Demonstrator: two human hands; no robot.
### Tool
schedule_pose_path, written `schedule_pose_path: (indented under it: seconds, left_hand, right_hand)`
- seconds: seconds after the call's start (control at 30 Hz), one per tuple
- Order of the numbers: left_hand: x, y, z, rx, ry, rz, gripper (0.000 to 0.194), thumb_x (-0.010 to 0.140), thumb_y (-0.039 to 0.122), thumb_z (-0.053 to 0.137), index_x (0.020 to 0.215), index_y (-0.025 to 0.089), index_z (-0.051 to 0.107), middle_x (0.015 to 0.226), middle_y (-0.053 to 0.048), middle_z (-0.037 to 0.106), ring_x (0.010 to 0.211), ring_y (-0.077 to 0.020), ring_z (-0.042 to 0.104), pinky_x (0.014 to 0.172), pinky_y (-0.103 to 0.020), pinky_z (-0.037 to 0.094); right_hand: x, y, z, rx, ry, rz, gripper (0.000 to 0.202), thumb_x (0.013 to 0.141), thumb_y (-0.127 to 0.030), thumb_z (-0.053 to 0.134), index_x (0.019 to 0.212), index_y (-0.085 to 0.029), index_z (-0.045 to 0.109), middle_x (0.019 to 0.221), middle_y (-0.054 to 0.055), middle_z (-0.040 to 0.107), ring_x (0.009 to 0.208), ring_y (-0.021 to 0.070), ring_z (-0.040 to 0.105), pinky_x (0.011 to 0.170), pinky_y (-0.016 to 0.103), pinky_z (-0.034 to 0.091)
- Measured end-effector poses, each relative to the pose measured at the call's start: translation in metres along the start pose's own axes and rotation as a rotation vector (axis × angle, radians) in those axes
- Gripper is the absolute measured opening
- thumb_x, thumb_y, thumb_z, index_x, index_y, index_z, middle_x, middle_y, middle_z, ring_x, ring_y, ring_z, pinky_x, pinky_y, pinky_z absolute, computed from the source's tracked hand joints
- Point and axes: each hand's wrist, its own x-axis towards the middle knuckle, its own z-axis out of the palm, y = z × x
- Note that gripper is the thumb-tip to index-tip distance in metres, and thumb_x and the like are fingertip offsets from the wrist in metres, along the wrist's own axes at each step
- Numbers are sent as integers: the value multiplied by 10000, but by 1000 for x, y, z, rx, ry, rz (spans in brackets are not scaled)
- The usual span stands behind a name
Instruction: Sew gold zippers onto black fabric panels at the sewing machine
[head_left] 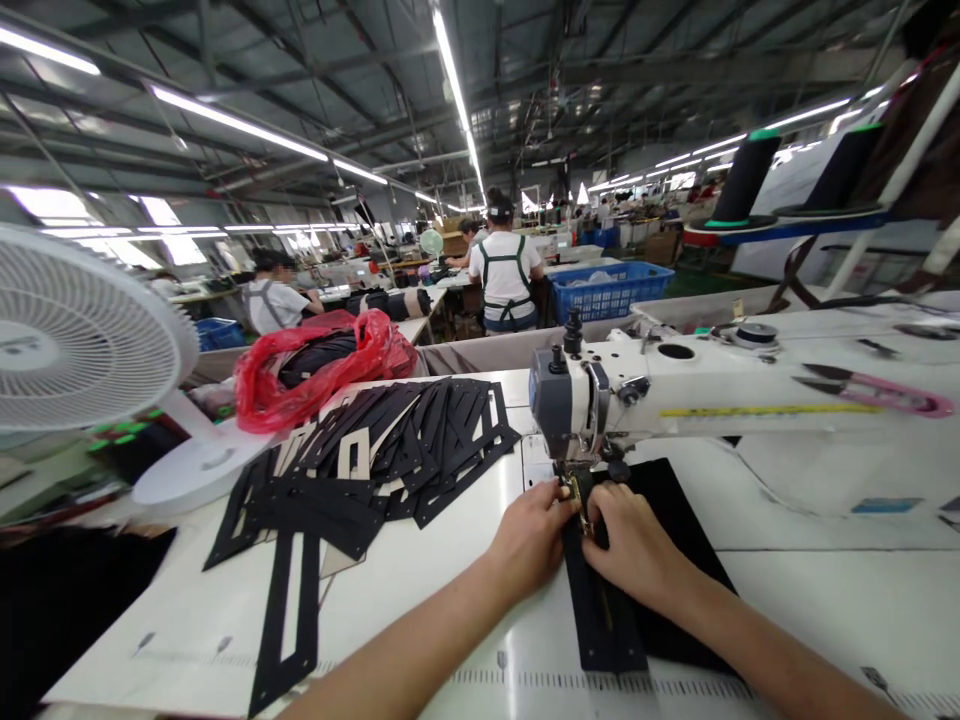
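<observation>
A white sewing machine (720,390) reaches in from the right, its needle area just above my fingertips. Beneath it lies a narrow black strip (604,625) on a larger black fabric panel (690,540). My left hand (532,530) presses the strip's left side near the presser foot, fingers bent together. Against its right side, my right hand (634,535) pinches the black piece with curled fingers. A brass-coloured metal part shows between the hands. Left of them, many black frame-shaped pieces (420,440) are spread in an overlapping pile on the white table (420,610).
A white fan (202,460) stands at the left, beside a red plastic bag (330,360). Pink-handled snips (877,388) rest on the machine arm. Thread cones (746,180) stand at upper right. Farther back are a blue crate (611,290) and seated people (506,270).
</observation>
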Motion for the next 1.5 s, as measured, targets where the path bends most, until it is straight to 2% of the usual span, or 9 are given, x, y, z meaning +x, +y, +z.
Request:
schedule_pose_path:
  seconds: [0.1,0.17,0.23,0.33,0.67,0.87,1.07,1.27,1.5]
  left_hand:
    - [-4,5,1,111,19,47,299,772,94,528,1046,176,615,1105,-99,594,1033,-246,570,900,-397,493]
    - [-10,12,2,179,43,96,242,804,121,531,1028,151,617,1098,-108,613,1014,-253,587,901,-403,496]
    - [-16,19,2,212,55,131,239,810,124,533,1037,112,606,1126,-131,610,1037,-264,583,909,-395,496]
    - [-22,26,0,196,45,140,261,793,118,552,1048,76,595,1152,-158,598,1073,-271,569,942,-382,480]
    - [-16,17,-5,157,31,160,218,859,98,461,1025,104,602,1095,-150,619,1043,-252,586,919,-433,497]
    - [-8,8,-5,141,29,152,184,863,112,491,999,100,615,1078,-140,621,1034,-253,584,890,-415,512]
    - [-2,2,-6,106,15,149,184,862,104,491,1008,85,602,1057,-139,615,1027,-247,579,902,-395,502]
    - [4,-6,-5,88,19,163,225,921,143,374,984,111,588,929,-113,609,887,-211,595,789,-364,538]
    - [15,-15,-6,121,-33,183,177,904,149,401,930,125,574,887,-106,580,846,-212,570,754,-353,530]
  right_hand:
    - [-12,5,-1,-10,16,1,150,705,-46,477,790,-151,542,728,41,593,675,176,557,632,318,444]
    - [-22,11,1,-68,97,-122,221,774,-86,466,969,-120,565,901,95,636,842,206,596,728,347,479]
    - [-32,17,5,-177,201,-322,331,856,-190,446,1159,-80,516,1140,159,594,1069,248,544,859,406,466]
    - [-42,22,14,-306,251,-480,419,902,-261,401,1248,-35,469,1285,187,505,1194,265,466,928,439,447]
    - [-36,16,13,-222,100,-365,430,911,-209,347,1260,6,477,1345,208,421,1260,279,386,1010,466,396]
    - [-25,19,16,-169,95,-333,430,907,-209,354,1253,11,484,1331,204,443,1258,274,390,1029,463,374]
    - [-12,27,19,-165,123,-358,420,898,-192,353,1227,23,501,1265,215,513,1183,274,479,997,459,409]
    - [-1,34,21,-93,170,-372,382,879,-178,394,1205,-31,526,1206,193,566,1139,279,514,972,478,423]
    - [17,35,17,-20,134,-356,353,868,-159,412,1201,-123,522,1116,139,618,1060,248,564,921,435,459]
